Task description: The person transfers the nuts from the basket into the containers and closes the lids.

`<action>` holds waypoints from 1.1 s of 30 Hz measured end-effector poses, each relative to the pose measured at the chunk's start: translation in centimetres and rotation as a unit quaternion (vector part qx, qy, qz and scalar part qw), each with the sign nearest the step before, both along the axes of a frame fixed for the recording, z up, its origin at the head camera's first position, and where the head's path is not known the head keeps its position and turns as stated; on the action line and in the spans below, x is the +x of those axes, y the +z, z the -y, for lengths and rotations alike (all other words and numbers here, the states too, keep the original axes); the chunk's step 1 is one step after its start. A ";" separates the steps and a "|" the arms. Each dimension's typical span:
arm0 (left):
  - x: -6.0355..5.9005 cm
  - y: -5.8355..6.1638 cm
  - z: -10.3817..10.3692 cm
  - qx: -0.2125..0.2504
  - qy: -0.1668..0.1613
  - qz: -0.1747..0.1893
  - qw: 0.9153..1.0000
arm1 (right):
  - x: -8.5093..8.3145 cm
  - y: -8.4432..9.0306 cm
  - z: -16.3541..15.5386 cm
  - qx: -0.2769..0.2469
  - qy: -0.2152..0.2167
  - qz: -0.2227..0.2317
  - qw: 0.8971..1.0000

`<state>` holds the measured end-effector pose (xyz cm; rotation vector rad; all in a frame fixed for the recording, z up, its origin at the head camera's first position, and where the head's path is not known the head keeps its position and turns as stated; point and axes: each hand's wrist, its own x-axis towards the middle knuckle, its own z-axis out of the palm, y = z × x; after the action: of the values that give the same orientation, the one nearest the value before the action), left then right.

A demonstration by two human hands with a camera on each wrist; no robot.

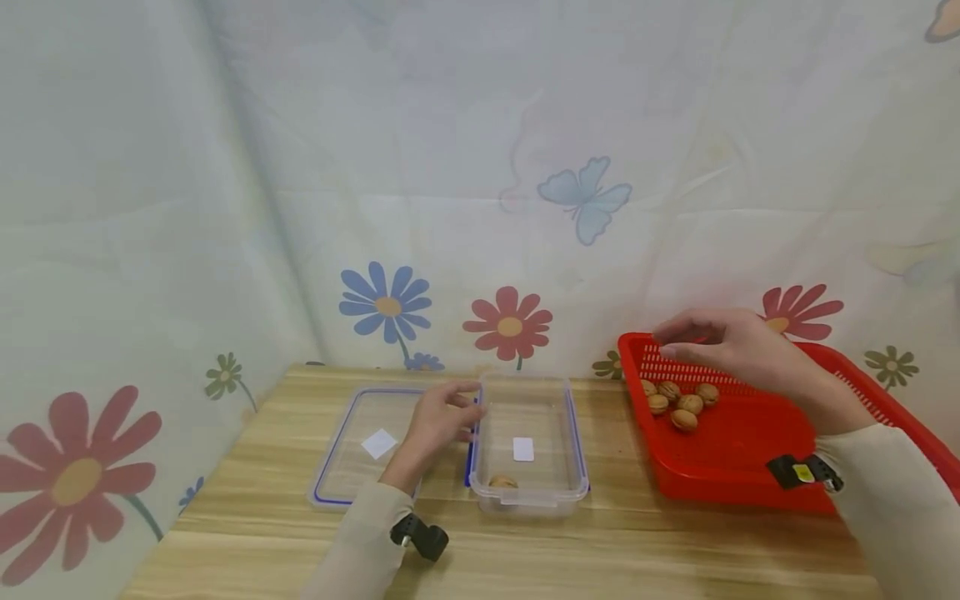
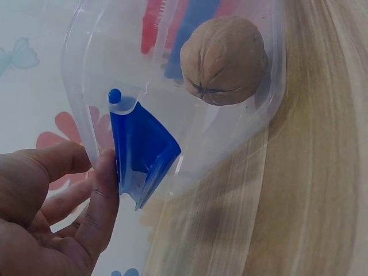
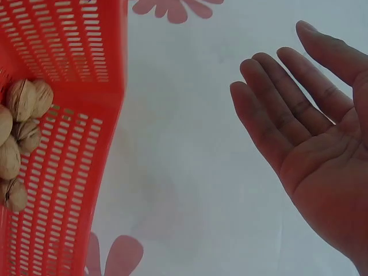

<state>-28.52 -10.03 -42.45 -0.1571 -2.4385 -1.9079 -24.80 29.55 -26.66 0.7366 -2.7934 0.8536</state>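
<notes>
My left hand [image 1: 442,421] is at the left rim of a clear plastic food container [image 1: 528,497], its bent fingertips pinching the edge beside a blue side clip [image 2: 141,152]. One walnut [image 2: 224,60] lies inside the container, at its near left corner. Over the back left of a red plastic basket [image 1: 667,479] hovers my right hand [image 1: 738,346]. Its palm is bare and the fingers are extended, as the right wrist view shows. Several walnuts [image 1: 684,419] sit together in the basket's left part, below and apart from that hand.
A clear lid [image 1: 348,471] with a blue seal lies flat left of the container, partly behind the left forearm. White labels are on the lid and container. The wooden table [image 1: 570,558] meets a flower-patterned curtain [image 1: 450,208] at its back and left edges.
</notes>
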 end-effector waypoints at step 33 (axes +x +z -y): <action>-0.5 0.4 0.2 0.005 -0.002 0.010 1.000 | -6.3 -4.3 -5.0 -0.010 -0.004 0.112 0.994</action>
<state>-29.06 -10.20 -42.06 -0.1446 -2.4434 -1.9310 -31.08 34.59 -30.96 0.6629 -2.9743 1.0200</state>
